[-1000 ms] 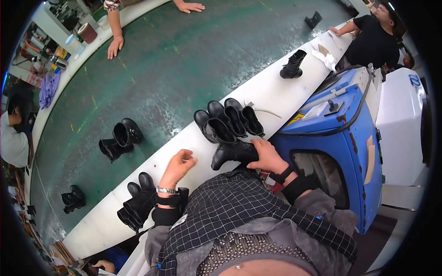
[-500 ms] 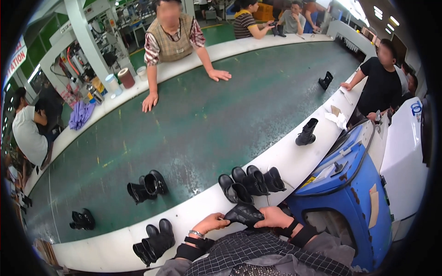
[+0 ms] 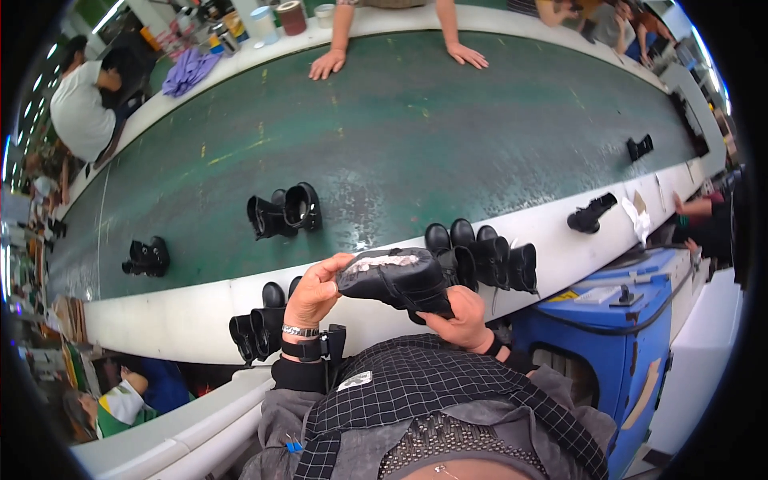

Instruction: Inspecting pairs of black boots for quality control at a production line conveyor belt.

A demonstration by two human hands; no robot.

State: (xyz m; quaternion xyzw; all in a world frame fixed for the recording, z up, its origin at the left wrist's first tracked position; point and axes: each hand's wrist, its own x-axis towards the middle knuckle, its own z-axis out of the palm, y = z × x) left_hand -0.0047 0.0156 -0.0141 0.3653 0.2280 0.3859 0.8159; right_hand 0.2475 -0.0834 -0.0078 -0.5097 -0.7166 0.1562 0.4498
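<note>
Held in front of my chest is a black ankle boot [image 3: 396, 288], tilted on its side. A pale, rough-looking patch shows along the face turned upward. My left hand [image 3: 312, 294] closes around one end of it, while my right hand [image 3: 458, 318] grips the other end from below. Just beyond the boot, several more black boots [image 3: 490, 260] stand on the white table edge [image 3: 376, 324], partly hidden behind it. Beside my left wrist is another pair of black boots [image 3: 258, 328] on the same edge.
A green conveyor belt [image 3: 400, 160] stretches ahead, carrying black boots [image 3: 284, 212] and more boots [image 3: 148, 256] at left. One boot [image 3: 590, 214] lies on the right edge near white paper [image 3: 637, 218]. A blue machine [image 3: 596, 320] stands at right. A co-worker's hands [image 3: 330, 64] rest across the belt.
My hands have lifted the boot and turned it, so its pale patch now shows. My view has tilted down, and the person opposite is now mostly out of it.
</note>
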